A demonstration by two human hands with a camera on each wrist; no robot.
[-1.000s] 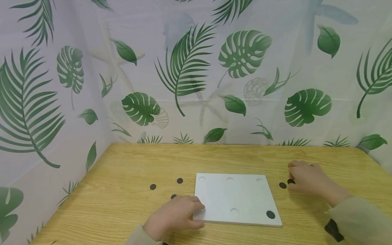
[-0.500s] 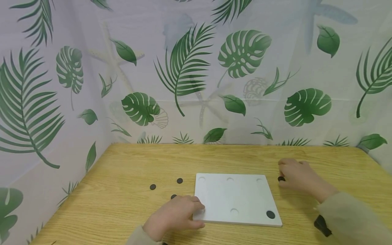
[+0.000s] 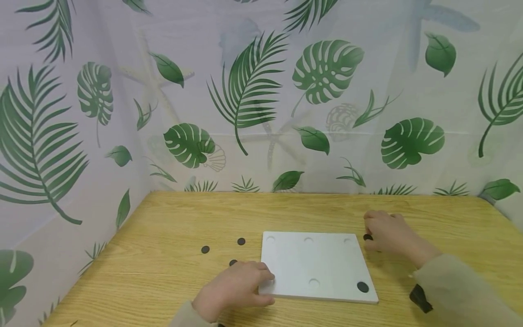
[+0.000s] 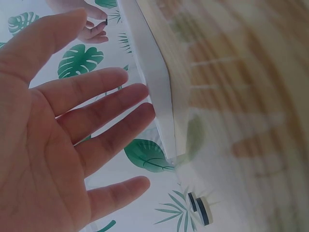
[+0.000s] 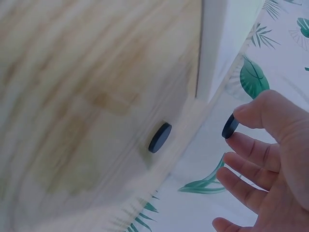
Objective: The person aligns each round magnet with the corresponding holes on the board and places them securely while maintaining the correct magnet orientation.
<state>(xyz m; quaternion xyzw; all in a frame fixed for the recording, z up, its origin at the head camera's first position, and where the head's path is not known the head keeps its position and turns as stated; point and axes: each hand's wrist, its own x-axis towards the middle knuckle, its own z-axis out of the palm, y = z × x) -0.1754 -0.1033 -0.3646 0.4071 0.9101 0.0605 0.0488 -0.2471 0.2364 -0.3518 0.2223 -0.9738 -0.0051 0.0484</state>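
A white board (image 3: 314,263) with shallow round recesses lies on the table; one black disc (image 3: 362,287) sits in its front right recess. My left hand (image 3: 239,288) rests at the board's front left corner. Its fingers are spread in the left wrist view, with fingertips (image 4: 145,110) at the board's edge. Beyond the board's right side, my right hand (image 3: 394,236) pinches another black disc (image 5: 230,126) between thumb and index finger, off the table. A loose black disc (image 5: 160,137) lies below this hand, mostly hidden by it in the head view.
Left of the board are three more black discs, a far one (image 3: 241,241), a leftmost one (image 3: 205,249) and one (image 3: 233,262) partly behind my left hand. A leaf-print cloth (image 3: 261,91) hangs behind the wooden table (image 3: 184,222) and along its left side.
My right hand has moved left toward the board, carrying the pinched disc up from the table. The loose disc beside it is now covered in the head view. My left hand stays put.
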